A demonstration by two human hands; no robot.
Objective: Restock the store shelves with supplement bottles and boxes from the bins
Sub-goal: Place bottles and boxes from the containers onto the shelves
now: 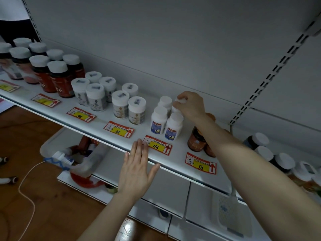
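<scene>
My right hand (190, 106) reaches over the white shelf (107, 117) and grips the cap of a small white bottle (180, 101) at the back right of a cluster of white bottles with blue labels (159, 121). My left hand (137, 164) is flat and open, its fingertips touching the shelf's front edge beside the red and yellow price tag marked 118 (157, 145). A clear plastic bin (74, 153) holding several products stands below the shelf at the left.
Along the shelf stand dark red bottles (52, 75), grey-labelled white jars (94, 94), and tan-labelled jars (128, 106). Amber jars (197, 138) stand under my right forearm; dark bottles with white caps (265, 148) are at the right. A white cable (26, 188) lies on the wood floor.
</scene>
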